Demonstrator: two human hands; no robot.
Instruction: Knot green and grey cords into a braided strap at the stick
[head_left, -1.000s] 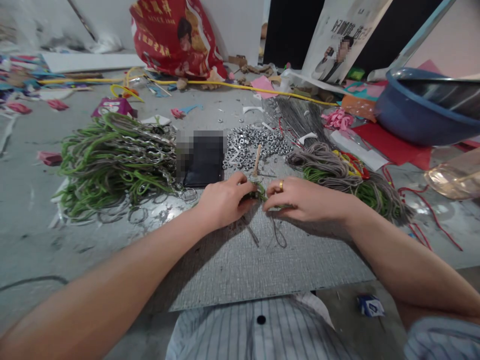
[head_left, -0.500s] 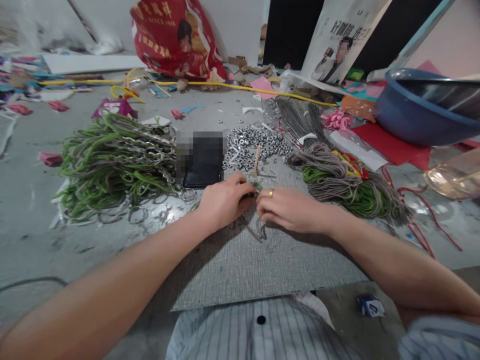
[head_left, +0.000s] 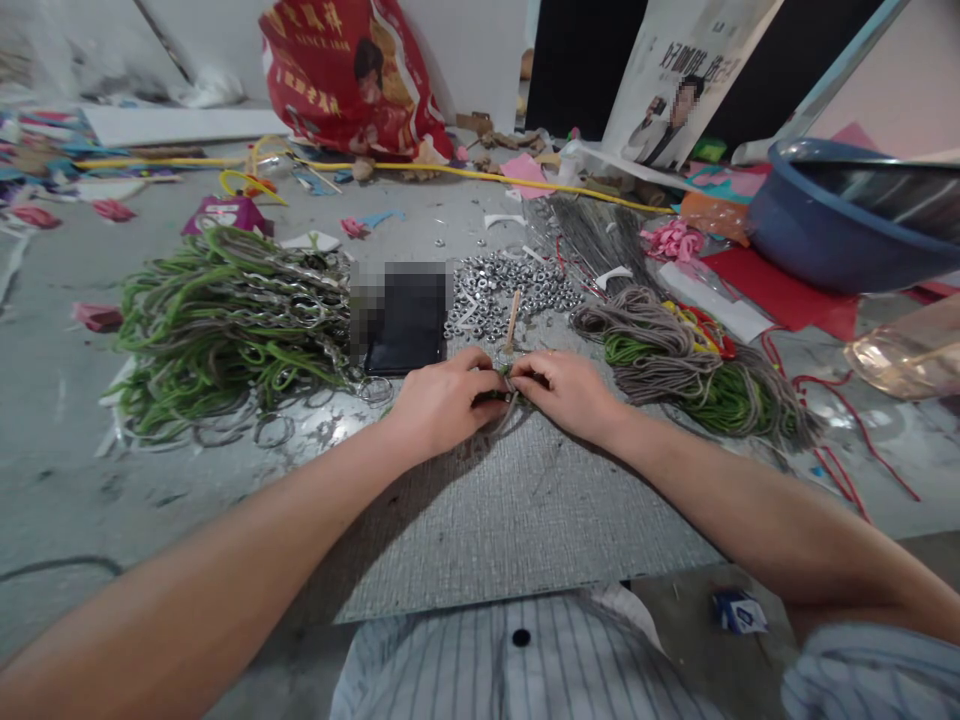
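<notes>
My left hand (head_left: 454, 402) and my right hand (head_left: 564, 390) meet near the middle of the table, fingertips close together. Both are closed on a grey and green cord (head_left: 510, 397), most of it hidden by the fingers. Just beyond them lies a thin wooden stick (head_left: 513, 320), and past it a spread of small metal nuts (head_left: 517, 285). A black phone (head_left: 407, 320) lies beyond my left hand. To the left is a heap of green and grey cords with metal rings (head_left: 225, 340). Right of my right hand are bundled grey and green cords (head_left: 675, 360).
A yellow tube (head_left: 465, 172) crosses the back of the table, before a red bag (head_left: 352, 80). At the right stand a blue basin (head_left: 832, 235) and red paper (head_left: 787, 290). Thin grey wires (head_left: 600, 240) lie behind the cord bundle. The table's front edge (head_left: 487, 603) is near my body.
My right hand has turned and raised its knuckles, with thumb and finger now pinching close beside my left fingers. The loose grey cord end has moved up between the hands. My left hand barely shifted.
</notes>
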